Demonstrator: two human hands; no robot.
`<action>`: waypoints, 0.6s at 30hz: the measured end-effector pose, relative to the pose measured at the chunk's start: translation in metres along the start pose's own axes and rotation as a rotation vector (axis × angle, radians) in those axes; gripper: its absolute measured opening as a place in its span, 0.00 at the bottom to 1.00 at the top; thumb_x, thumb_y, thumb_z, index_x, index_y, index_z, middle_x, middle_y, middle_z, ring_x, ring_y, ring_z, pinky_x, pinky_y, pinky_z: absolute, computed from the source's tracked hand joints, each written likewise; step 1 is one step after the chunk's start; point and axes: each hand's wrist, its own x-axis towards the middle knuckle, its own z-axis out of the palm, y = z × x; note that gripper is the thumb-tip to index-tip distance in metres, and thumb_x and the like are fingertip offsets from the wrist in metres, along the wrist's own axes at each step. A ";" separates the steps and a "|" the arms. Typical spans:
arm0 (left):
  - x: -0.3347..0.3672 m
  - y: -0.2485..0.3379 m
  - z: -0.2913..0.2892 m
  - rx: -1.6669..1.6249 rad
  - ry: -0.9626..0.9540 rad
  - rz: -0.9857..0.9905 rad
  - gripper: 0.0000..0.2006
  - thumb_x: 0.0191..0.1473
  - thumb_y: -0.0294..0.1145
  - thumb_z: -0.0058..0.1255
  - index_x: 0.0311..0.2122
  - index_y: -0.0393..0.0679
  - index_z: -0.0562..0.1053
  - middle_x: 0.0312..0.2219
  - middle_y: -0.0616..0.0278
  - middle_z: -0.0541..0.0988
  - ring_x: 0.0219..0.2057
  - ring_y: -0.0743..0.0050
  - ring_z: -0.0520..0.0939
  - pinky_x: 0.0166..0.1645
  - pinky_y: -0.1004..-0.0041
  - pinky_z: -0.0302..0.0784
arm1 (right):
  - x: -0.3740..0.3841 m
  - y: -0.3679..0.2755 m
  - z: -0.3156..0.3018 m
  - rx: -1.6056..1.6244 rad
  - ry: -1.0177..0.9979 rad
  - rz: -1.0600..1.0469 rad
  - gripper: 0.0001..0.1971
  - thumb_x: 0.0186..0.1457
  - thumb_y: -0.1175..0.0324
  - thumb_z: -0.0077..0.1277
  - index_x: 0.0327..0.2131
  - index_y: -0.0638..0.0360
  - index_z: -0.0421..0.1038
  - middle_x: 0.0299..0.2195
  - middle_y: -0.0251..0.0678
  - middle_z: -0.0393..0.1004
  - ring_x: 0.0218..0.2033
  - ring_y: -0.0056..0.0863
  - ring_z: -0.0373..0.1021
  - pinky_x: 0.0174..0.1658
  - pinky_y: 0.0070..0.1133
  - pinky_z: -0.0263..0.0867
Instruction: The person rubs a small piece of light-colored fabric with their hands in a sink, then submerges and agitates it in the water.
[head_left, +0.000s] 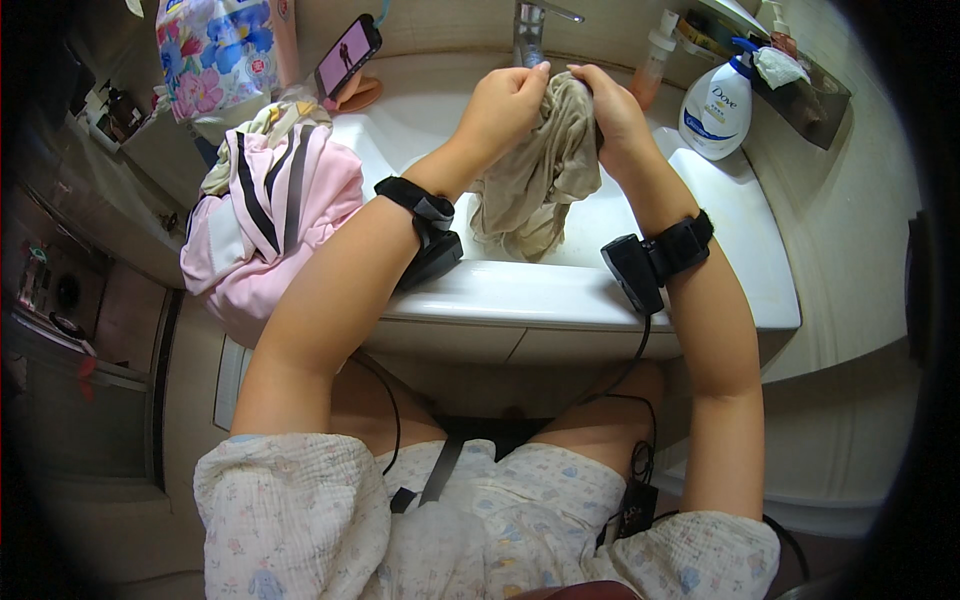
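- Clearly, at the far left, a dark bottle [122, 105] stands on a ledge beyond the counter.
- Next to the right, a flowered package [222, 55] in white, blue and pink stands at the far left of the sink.
- Nearer than the package, a pile of pink clothes [325, 195] with black and grey stripes is heaped at the sink's left end.
- Just right of the package, a phone [348, 55] leans on an orange stand [362, 95], its screen lit.
- A black strap [418, 200] with a dark box circles the left wrist.
- The left hand [503, 108] is closed in a fist on the far end of the cloth, thumb on top.
- Behind the hands, a metal tap [527, 35] rises at the sink's far edge.
- In the middle, the wet-looking beige cloth [548, 165] hangs bunched from both hands over the white sink [520, 283], its lower end down in the bowl.
- The right hand [618, 115] grips the cloth's right side, fingers curled around it.
- Far right of that hand stands a clear bottle [653, 60] with pinkish liquid.
- Farthest right, a white bottle [715, 110] with a blue pump stands on the sink's corner, beside a dark tray [825, 115].
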 end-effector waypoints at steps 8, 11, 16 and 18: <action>-0.008 0.024 0.003 0.025 0.058 0.071 0.20 0.57 0.43 0.38 0.22 0.36 0.68 0.14 0.74 0.63 0.18 0.89 0.59 0.21 0.81 0.56 | -0.008 -0.006 0.003 -0.009 -0.039 0.016 0.13 0.52 0.63 0.43 0.30 0.64 0.69 0.27 0.33 0.72 0.27 0.23 0.68 0.33 0.19 0.63; -0.016 0.040 0.006 -0.027 0.067 0.128 0.20 0.57 0.42 0.38 0.22 0.35 0.68 0.13 0.73 0.62 0.18 0.88 0.59 0.21 0.80 0.56 | -0.011 -0.005 0.006 -0.016 -0.084 0.000 0.13 0.53 0.62 0.42 0.31 0.64 0.69 0.28 0.34 0.72 0.27 0.22 0.67 0.33 0.19 0.63; -0.018 0.043 0.007 0.016 0.033 0.186 0.19 0.57 0.41 0.38 0.22 0.35 0.67 0.13 0.73 0.61 0.17 0.87 0.59 0.21 0.79 0.55 | -0.015 -0.004 0.009 -0.018 -0.119 -0.018 0.15 0.53 0.61 0.42 0.33 0.66 0.69 0.28 0.34 0.71 0.27 0.21 0.67 0.33 0.18 0.63; -0.018 0.043 0.007 0.024 0.024 0.178 0.19 0.57 0.41 0.38 0.22 0.35 0.67 0.12 0.73 0.61 0.17 0.87 0.58 0.21 0.79 0.55 | -0.012 -0.003 0.007 -0.033 -0.123 -0.008 0.16 0.54 0.61 0.41 0.33 0.67 0.69 0.28 0.35 0.71 0.27 0.21 0.66 0.33 0.19 0.63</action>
